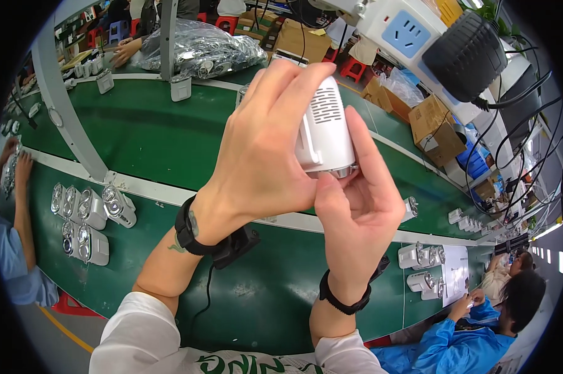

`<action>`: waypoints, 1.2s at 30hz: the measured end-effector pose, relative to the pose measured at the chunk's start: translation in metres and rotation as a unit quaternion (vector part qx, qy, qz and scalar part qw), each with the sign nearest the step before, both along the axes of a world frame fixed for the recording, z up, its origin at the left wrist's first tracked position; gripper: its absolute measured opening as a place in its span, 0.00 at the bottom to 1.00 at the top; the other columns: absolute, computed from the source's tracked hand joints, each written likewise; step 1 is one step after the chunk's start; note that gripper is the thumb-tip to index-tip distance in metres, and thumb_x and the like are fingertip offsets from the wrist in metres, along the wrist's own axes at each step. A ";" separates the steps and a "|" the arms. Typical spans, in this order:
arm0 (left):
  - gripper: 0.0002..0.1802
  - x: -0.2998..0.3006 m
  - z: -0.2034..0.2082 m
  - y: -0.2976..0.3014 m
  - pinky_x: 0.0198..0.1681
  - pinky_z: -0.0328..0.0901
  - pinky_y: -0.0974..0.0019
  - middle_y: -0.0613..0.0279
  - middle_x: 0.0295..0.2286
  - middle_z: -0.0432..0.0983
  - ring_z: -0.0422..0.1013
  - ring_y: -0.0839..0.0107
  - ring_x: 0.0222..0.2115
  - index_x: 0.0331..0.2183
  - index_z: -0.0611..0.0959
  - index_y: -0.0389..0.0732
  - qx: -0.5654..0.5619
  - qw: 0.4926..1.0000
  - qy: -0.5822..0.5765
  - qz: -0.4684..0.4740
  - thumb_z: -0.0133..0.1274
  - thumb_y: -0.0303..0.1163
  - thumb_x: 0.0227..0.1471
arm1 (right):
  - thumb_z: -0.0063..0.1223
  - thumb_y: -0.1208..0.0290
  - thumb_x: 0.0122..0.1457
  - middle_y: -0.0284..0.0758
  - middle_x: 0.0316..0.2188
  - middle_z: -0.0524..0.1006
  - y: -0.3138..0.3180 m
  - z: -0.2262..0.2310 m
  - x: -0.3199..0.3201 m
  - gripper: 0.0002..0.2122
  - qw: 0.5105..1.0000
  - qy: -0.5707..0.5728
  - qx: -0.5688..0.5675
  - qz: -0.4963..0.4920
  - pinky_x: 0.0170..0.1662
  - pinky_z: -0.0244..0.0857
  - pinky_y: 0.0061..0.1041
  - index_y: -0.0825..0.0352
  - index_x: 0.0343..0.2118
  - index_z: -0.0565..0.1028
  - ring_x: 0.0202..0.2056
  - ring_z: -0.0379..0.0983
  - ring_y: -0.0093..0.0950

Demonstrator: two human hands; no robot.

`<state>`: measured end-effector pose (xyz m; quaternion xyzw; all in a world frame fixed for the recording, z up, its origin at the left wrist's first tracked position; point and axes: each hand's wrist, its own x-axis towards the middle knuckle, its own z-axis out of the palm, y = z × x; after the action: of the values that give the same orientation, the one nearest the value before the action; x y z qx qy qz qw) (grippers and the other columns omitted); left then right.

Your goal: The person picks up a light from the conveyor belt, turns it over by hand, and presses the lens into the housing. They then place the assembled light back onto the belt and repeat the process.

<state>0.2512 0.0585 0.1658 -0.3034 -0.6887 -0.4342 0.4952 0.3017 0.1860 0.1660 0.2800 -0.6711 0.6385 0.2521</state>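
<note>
Up in front of me is a white device with a rounded plastic housing (329, 138), rows of vent slots on its side and a shiny rim at its lower end. My left hand (259, 134) wraps its left side and top, fingers curled over. Around the lower end and right side closes my right hand (363, 196), its thumb by the shiny rim. The palms hide much of the device. Below my left wrist a black corded object (236, 247) rests on the green table (250, 293).
Similar white units (92, 210) stand grouped at left; more white units (420, 257) stand at right beside a paper sheet (456, 274). A green belt (150, 134) runs beyond, past a metal post (66, 106). A power strip (381, 28) with a black adapter (465, 56) hangs upper right. Co-workers sit on both sides.
</note>
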 end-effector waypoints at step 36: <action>0.41 -0.001 0.001 -0.001 0.34 0.68 0.61 0.55 0.35 0.73 0.70 0.56 0.32 0.46 0.80 0.35 0.013 0.994 0.091 0.058 0.62 0.27 0.18 | 0.42 0.94 0.54 0.48 0.62 0.62 -0.008 -0.004 0.011 0.29 1.000 -0.014 -0.021 0.004 0.58 0.62 0.29 0.81 0.62 0.58 0.60 0.63 0.33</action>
<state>0.2503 0.0571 0.1664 -0.2945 -0.6513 -0.3844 0.5842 0.3129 0.1781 0.1621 0.2688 -0.6600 0.6570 0.2459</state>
